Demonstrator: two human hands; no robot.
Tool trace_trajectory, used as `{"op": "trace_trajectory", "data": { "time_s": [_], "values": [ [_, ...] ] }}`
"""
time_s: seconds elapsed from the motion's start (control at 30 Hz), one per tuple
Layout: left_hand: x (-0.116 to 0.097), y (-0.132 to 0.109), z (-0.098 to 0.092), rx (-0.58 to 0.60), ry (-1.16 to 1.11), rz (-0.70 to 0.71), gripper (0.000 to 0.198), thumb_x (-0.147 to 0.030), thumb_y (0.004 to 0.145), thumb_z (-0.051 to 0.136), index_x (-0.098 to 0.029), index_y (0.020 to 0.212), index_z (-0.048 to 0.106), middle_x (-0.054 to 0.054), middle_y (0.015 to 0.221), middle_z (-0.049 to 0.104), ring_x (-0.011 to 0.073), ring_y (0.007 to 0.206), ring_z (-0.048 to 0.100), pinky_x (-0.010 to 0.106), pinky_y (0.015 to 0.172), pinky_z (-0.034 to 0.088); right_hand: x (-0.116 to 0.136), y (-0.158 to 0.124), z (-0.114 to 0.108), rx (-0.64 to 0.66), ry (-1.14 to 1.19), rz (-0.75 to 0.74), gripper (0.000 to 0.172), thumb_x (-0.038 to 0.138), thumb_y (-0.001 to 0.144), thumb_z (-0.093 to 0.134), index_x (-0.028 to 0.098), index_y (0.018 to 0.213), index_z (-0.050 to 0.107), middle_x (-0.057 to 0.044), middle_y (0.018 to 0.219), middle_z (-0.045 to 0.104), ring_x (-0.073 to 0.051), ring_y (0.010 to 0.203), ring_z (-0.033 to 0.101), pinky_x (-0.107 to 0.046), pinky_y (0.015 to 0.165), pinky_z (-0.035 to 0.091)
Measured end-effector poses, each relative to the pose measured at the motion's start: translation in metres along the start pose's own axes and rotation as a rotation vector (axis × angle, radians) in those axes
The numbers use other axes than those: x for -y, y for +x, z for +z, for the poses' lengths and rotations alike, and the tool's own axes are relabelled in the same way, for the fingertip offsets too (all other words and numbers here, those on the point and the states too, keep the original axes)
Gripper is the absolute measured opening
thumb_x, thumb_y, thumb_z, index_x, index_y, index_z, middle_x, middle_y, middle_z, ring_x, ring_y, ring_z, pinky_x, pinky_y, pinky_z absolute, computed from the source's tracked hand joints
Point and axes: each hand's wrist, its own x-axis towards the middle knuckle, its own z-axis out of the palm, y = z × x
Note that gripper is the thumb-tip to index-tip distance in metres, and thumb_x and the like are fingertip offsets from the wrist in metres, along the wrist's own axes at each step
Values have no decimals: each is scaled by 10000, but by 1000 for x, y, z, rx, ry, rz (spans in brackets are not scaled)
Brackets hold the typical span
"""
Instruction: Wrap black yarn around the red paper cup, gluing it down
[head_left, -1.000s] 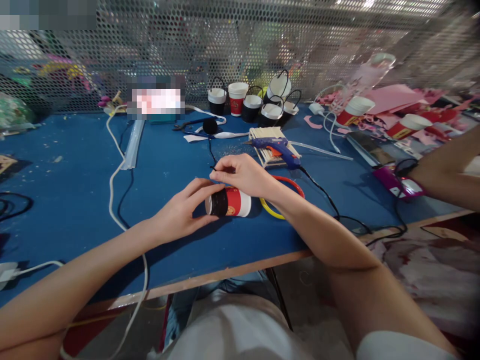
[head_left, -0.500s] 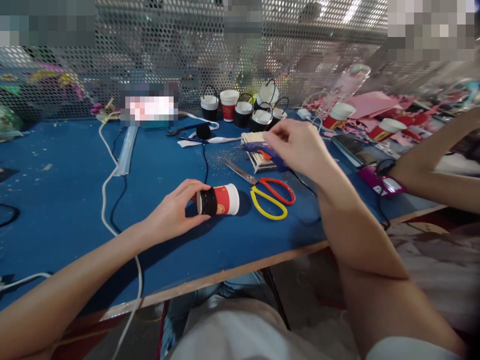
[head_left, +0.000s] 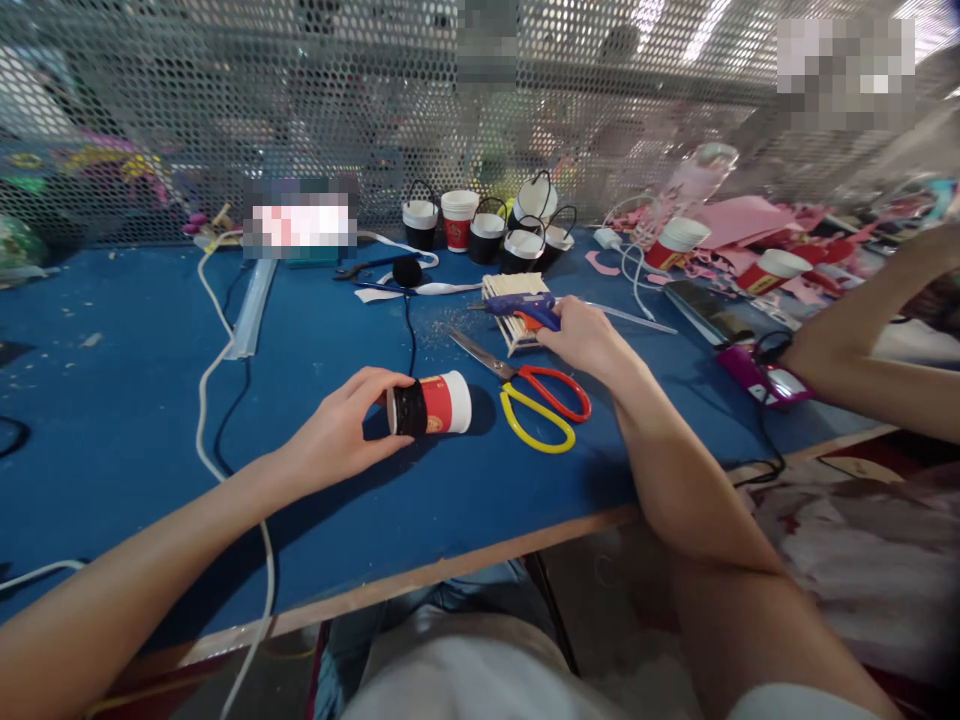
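Observation:
My left hand [head_left: 349, 420] grips a paper cup [head_left: 448, 403] lying on its side, fingers and thumb around its base end. The cup is red and white, with a black band wrapped around the part near its base. My right hand [head_left: 589, 338] is closed on the handle of a blue and orange glue gun [head_left: 517, 303]. The gun rests over a small rack of pale sticks [head_left: 517, 338], and a clear glue stick [head_left: 637, 317] juts from its back. Between my hands lie scissors [head_left: 538, 420] with one red and one yellow handle loop.
Several black-wrapped cups with wire handles [head_left: 487, 240] stand by the mesh screen [head_left: 337, 120]. Pliers [head_left: 375, 267], white ribbon [head_left: 450, 289] and a black ball on a cord [head_left: 407, 271] lie before them. Another person's arm [head_left: 870, 350] is at right, near pink scraps [head_left: 750, 220].
My right hand has come down from above the glue gun and closed on its handle, uncovering the glue stick. The cup in my left hand has shifted slightly left.

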Motion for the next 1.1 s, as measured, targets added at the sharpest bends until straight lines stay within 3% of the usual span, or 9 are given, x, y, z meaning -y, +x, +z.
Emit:
{"op": "trace_trajectory", "data": {
  "time_s": [0.17,0.3,0.43,0.53,0.67,0.83,1.1],
  "values": [
    [2,0,0,-14,5,5,476,-306,761,635,-170,1177,448,89,1152,519,209,1064,523,352,907,476,2,-7,0,-127,160,65,401,343,662,602,139,998,525,-106,868,628,-246,784,573,-333,635,412],
    [3,0,-1,-23,38,26,451,-292,771,626,-163,1168,456,99,1147,521,214,1068,522,355,908,468,9,-15,-4,-202,230,-13,398,299,681,574,132,1041,544,-108,922,636,-235,783,574,-349,670,429],
    [4,0,-2,-31,45,39,450,-288,774,622,-161,1172,456,106,1150,521,218,1067,525,360,908,467,19,-24,-7,-153,308,-159,300,257,745,492,149,1015,565,-80,877,628,-206,727,562,-342,656,427],
    [4,0,-2,-28,44,36,447,-286,770,626,-164,1166,460,104,1145,521,220,1062,527,360,905,468,28,-31,-8,-132,406,-201,282,247,771,479,153,1027,549,-81,906,624,-212,790,568,-347,691,434],
    [4,0,-2,-34,59,36,441,-271,766,629,-162,1160,464,103,1138,522,220,1054,530,363,906,466,40,-41,-6,-107,512,-253,249,338,846,433,166,999,529,-82,929,612,-205,836,562,-340,718,435],
    [5,2,-3,-45,72,38,432,-271,764,634,-169,1150,469,102,1136,522,225,1055,531,375,897,475,50,-49,2,-78,544,-290,263,418,833,489,174,933,495,-44,798,590,-168,699,545,-310,622,436],
    [8,1,-4,-46,16,8,424,-256,766,629,-199,1153,467,93,1159,499,216,1028,542,370,838,525,52,-51,17,-14,779,-297,404,376,776,592,192,1112,464,-86,1047,631,-229,924,601,-397,796,494]
  ]
}}
